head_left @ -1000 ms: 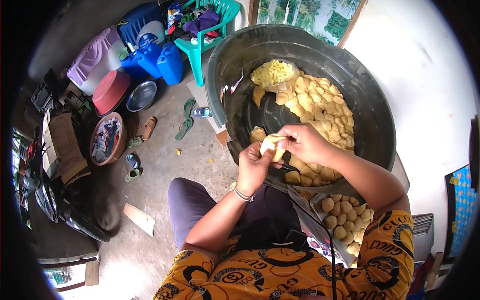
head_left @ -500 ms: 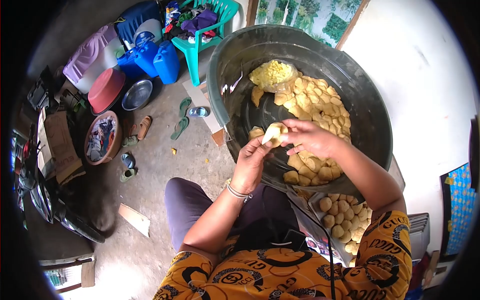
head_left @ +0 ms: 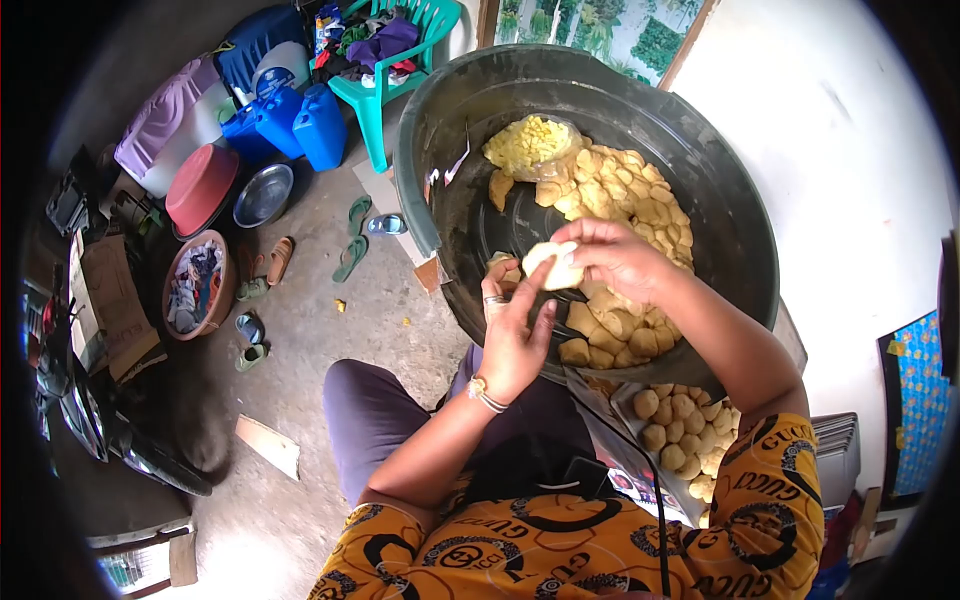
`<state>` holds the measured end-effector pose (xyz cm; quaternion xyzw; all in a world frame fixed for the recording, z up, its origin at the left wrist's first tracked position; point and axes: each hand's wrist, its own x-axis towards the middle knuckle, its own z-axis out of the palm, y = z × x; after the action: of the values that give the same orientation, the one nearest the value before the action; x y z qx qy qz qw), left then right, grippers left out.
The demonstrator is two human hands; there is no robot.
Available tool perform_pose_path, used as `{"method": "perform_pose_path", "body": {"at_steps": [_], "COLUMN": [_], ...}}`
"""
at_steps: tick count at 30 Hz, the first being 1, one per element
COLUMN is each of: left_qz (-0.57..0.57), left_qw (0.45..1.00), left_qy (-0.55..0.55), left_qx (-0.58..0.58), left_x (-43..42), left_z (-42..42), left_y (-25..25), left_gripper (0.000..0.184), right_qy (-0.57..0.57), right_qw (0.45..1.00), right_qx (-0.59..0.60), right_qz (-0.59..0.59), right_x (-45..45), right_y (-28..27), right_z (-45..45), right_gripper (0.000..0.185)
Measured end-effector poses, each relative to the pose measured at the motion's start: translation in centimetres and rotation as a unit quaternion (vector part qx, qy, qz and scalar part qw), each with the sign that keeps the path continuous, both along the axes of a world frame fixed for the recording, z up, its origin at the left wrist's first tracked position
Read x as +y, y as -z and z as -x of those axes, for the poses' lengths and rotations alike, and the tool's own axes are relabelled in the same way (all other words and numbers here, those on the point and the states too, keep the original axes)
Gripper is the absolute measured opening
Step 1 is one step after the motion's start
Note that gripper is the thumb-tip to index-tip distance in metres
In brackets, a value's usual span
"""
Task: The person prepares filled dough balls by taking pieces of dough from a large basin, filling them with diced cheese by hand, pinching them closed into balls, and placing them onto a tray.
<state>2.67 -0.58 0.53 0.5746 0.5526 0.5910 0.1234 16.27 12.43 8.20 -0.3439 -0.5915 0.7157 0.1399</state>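
A flattened piece of yellow dough [head_left: 550, 266] is pinched between the thumb and fingers of my right hand [head_left: 622, 262], above a big dark tub [head_left: 450, 120]. My left hand [head_left: 517, 335] is just to its left, palm turned up and fingers apart, with a fingertip at the dough's lower left edge. Many dough pieces [head_left: 640, 210] cover the tub's right side. At the tub's far side lies a clear plastic bag of small yellow chunks [head_left: 530, 145]. Another dough lump [head_left: 503, 265] shows partly behind my left fingers.
Rounded dough balls [head_left: 680, 430] sit on a tray below the tub, by my right elbow. A green chair [head_left: 378, 110] with clothes, blue jugs [head_left: 320, 127], a red basin [head_left: 203, 190] and sandals [head_left: 281, 260] are to the left. A white wall [head_left: 830, 150] stands at right.
My left hand has loosened from the dough and turned palm up, its fingers spreading. The dough is now flatter and broader, held by my right hand. The view has shifted slightly.
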Motion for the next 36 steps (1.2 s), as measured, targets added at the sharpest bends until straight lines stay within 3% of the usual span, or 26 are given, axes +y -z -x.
{"method": "perform_pose_path", "body": {"at_steps": [1, 2, 3, 6, 10, 13, 17, 18, 22, 25, 26, 31, 34, 36], "left_qz": [-0.003, 0.044, 0.002, 0.047, 0.046, 0.042, 0.033, 0.048, 0.053, 0.078, 0.094, 0.108, 0.118, 0.134], "left_qw": [1.0, 0.976, 0.951, 0.871, 0.854, 0.868, 0.887, 0.894, 0.869, 0.859, 0.85, 0.797, 0.738, 0.72], "left_qy": [0.003, 0.025, 0.052, 0.222, 0.178, 0.162, 0.142, 0.141, 0.173, 0.206, 0.215, 0.23, 0.255, 0.263], "left_qx": [-0.007, -0.211, -0.304, -0.436, -0.486, -0.468, -0.437, -0.423, -0.46, -0.462, -0.471, -0.548, -0.614, -0.628], "left_x": [-0.1, -0.6, -0.1, 0.6, 0.4, 0.3, 0.1, 0.1, 0.5, 0.4, 0.3, -0.2, 0.0, 0.1], "left_z": [0.1, -0.2, 0.1, 0.8, 0.9, 1.0, 0.5, 0.5, 0.8, 1.2, 1.4, 2.0, 2.7, 2.7], "left_y": [-0.6, -0.7, -0.2, 0.4, 0.4, 0.9, 0.9, 0.9, 0.5, 0.7, 0.8, 0.5, 0.8, 0.7], "left_gripper": [0.059, 0.073, 0.071, 0.063, 0.02, 0.016, 0.013, 0.016, 0.02, 0.02, 0.019, 0.016, 0.018, 0.018], "right_qy": [0.025, 0.024, 0.023, -0.004, -0.09, -0.116, -0.123, -0.106, -0.031, 0.032, 0.018, -0.303, -0.219, -0.119], "right_qw": [0.999, 0.998, 0.997, 0.997, 0.992, 0.987, 0.967, 0.966, 0.98, 0.997, 0.998, 0.948, 0.932, 0.882], "right_qx": [0.027, 0.033, 0.039, 0.075, -0.008, -0.013, -0.114, -0.077, -0.036, -0.022, -0.044, -0.093, -0.222, -0.302], "right_qz": [-0.029, -0.042, -0.055, -0.012, -0.088, -0.107, -0.191, -0.222, -0.191, -0.063, -0.04, 0.037, -0.184, -0.341], "right_x": [0.1, 0.5, 0.5, -1.0, -2.9, -3.3, -3.1, -3.1, -3.2, -2.9, -2.3, 2.8, 8.3, 13.1], "right_y": [0.1, -0.1, -0.6, -1.0, -1.1, -0.8, 0.9, 1.1, 0.0, 0.1, 0.3, -1.7, 0.6, 2.4], "right_z": [0.1, 0.0, 0.1, 0.5, 1.4, 1.6, 1.4, 1.3, 1.5, 1.2, 1.0, 0.3, 0.4, 0.9], "right_gripper": [0.035, 0.038, 0.042, 0.049, 0.047, 0.048, 0.028, 0.018, 0.014, 0.017, 0.024, 0.046, 0.035, 0.025]}}
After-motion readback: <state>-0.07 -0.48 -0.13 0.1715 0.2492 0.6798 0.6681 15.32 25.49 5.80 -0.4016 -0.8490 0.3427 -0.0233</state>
